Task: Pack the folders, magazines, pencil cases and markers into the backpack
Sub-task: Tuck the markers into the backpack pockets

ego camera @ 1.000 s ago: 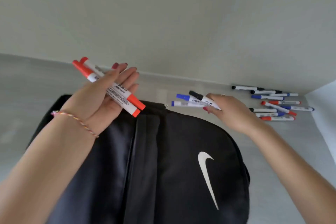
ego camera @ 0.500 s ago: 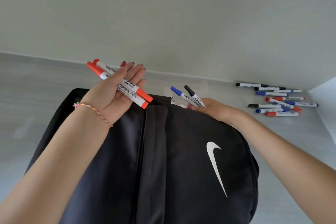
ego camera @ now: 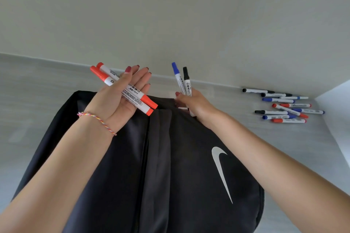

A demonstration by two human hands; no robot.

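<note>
From the head view: left hand (ego camera: 121, 98) lying flat with straight fingers, two red markers (ego camera: 124, 90) across the palm and pinned by the thumb, likely so none roll off. Right hand (ego camera: 191, 103) curled round a blue marker (ego camera: 177, 78) and a black marker (ego camera: 187, 81), tips up, fingers at the backpack (ego camera: 189, 166) top edge, maybe to drop them in. More loose markers (ego camera: 284, 106) well apart from the right fingers.

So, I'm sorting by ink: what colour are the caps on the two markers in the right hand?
One blue, one black, on the markers the right hand grips; head view.
</note>
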